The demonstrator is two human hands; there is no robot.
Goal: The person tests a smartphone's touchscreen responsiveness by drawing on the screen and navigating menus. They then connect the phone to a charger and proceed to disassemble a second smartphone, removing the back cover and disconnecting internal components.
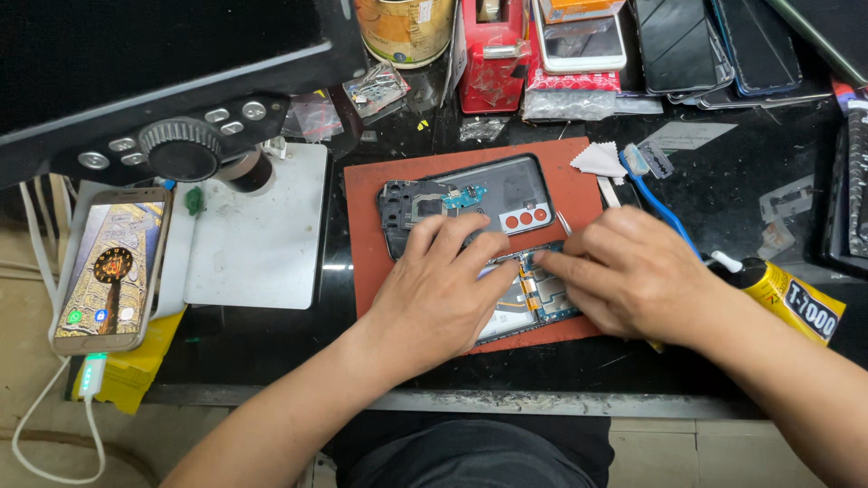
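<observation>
The left hand [443, 289] flattens on the opened phone [533, 303] to steady it; the right hand [628, 271] pinches tweezers [564, 223] at its board.

Two hands work at the centre: the left hand [443, 289] and the right hand [633, 276]. Under them lies one opened phone [533, 303], and just at 12 o'clock of it one phone back frame [466, 203], both on one red mat [366, 226]. At 9 o'clock lies one lit phone [110, 267]. At 3 o'clock lie one glue tube [791, 298] and one blue toothbrush [655, 194].
</observation>
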